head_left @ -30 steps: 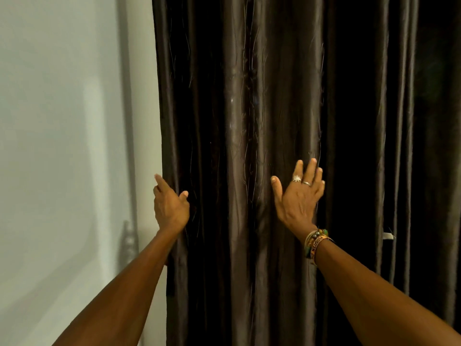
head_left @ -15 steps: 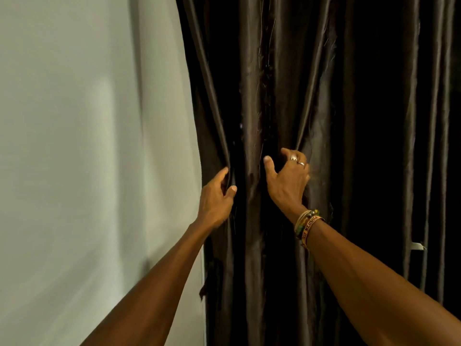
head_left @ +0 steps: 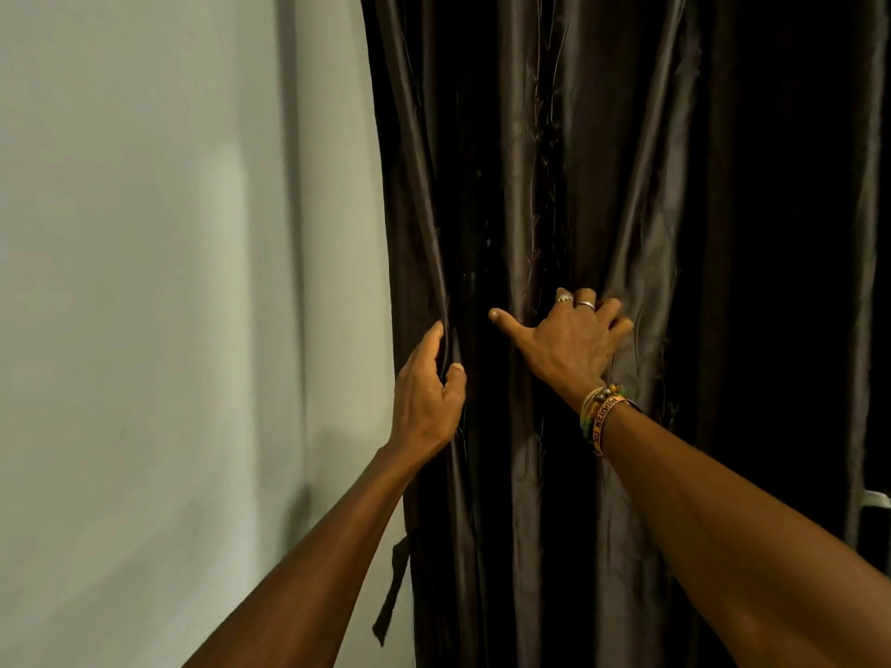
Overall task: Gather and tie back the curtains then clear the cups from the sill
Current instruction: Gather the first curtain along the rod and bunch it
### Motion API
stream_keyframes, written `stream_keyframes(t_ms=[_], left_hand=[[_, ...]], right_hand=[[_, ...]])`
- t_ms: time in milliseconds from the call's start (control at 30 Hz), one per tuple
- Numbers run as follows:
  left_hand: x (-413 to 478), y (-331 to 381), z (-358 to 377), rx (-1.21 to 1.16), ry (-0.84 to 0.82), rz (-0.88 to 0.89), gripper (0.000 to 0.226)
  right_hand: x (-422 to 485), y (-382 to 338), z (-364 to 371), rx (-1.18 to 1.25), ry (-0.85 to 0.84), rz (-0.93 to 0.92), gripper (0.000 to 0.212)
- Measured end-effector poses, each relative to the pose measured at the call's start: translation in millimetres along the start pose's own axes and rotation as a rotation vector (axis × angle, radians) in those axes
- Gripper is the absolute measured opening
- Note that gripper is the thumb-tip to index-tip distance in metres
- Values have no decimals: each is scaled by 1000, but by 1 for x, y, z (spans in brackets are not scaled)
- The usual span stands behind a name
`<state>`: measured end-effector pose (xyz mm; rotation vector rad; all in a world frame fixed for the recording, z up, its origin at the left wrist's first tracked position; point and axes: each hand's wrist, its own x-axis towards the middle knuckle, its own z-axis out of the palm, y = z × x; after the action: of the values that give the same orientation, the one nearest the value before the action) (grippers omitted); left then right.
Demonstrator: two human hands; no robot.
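Observation:
A dark brown, shiny curtain (head_left: 540,161) hangs in long pleats over the right two thirds of the head view. My left hand (head_left: 424,397) pinches the curtain's left edge between thumb and fingers. My right hand (head_left: 569,344), with rings and several bracelets at the wrist, has its fingers curled into folds further right, thumb stretched out to the left. The pleats between both hands are bunched. No cups and no sill are in view; the curtain hides whatever lies behind it.
A pale plain wall (head_left: 168,282) fills the left side. A dark fabric strip (head_left: 393,590) dangles from the curtain's left edge below my left forearm. A small white tab (head_left: 875,499) shows at the far right edge.
Both hands went from flat and open against the curtain to gripping its folds. The curtain's left edge has shifted right, baring more wall, and the pleats have gathered between my hands.

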<state>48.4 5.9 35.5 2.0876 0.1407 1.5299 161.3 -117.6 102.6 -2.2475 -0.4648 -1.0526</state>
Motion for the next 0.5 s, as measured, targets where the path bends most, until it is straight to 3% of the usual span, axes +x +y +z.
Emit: stream_keyframes(t_ms=[33, 100, 167, 200, 300, 500], left_hand=[[-1, -1, -3, 17, 12, 23, 56], [-3, -4, -9, 43, 30, 43, 56], [-5, -8, -14, 62, 36, 35, 56], [-5, -11, -17, 72, 36, 28, 57], [-5, -19, -20, 73, 14, 2, 60], [0, -15, -19, 11, -75, -36, 58]], right_hand=[[1, -3, 2, -8, 8, -12, 98], [2, -7, 5, 2, 49, -74, 62], [4, -10, 7, 140, 74, -105, 31], [3, -12, 8, 246, 68, -100, 25], [-4, -27, 12, 438, 12, -130, 32], [-12, -87, -6, 477, -83, -323, 29]])
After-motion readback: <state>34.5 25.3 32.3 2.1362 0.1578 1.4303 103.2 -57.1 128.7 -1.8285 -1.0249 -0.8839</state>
